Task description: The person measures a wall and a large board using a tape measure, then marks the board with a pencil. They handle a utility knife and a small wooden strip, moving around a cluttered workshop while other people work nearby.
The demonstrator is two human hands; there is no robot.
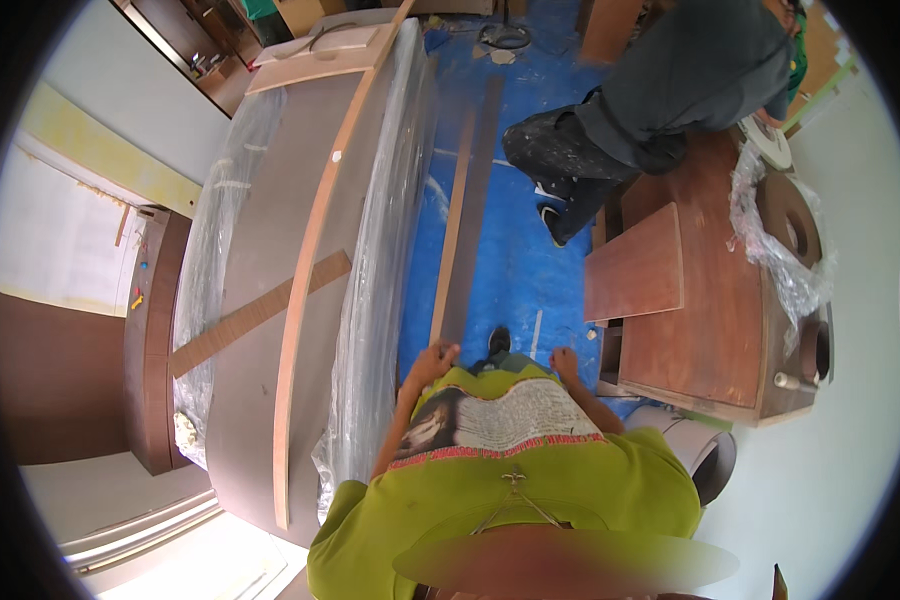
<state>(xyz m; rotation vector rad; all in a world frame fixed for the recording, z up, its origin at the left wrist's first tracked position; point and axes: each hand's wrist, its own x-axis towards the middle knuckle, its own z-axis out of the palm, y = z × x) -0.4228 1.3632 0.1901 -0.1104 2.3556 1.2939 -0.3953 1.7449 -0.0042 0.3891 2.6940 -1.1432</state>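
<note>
My left hand [432, 363] is closed on the near end of a long, narrow brown board [462, 230], which stretches away from me over the blue floor sheet. One long edge of the board is lighter, and its far end looks blurred. Held in front of my right hip, my right hand [565, 363] is closed; a small spot of red shows at its fingers, too small to name. To the left of the board, a thin wood strip [315, 225] and a short brown veneer piece [260, 312] lie across a large panel stack [235, 400] partly wrapped in clear plastic.
A co-worker in dark clothes [660, 90] bends over at the far right. Beside them stands a reddish wooden cabinet [715, 350] carrying a loose panel [640, 265], a brown roll [790, 215] and crumpled plastic [755, 190]. A large pale roll [660, 425] lies near my right side.
</note>
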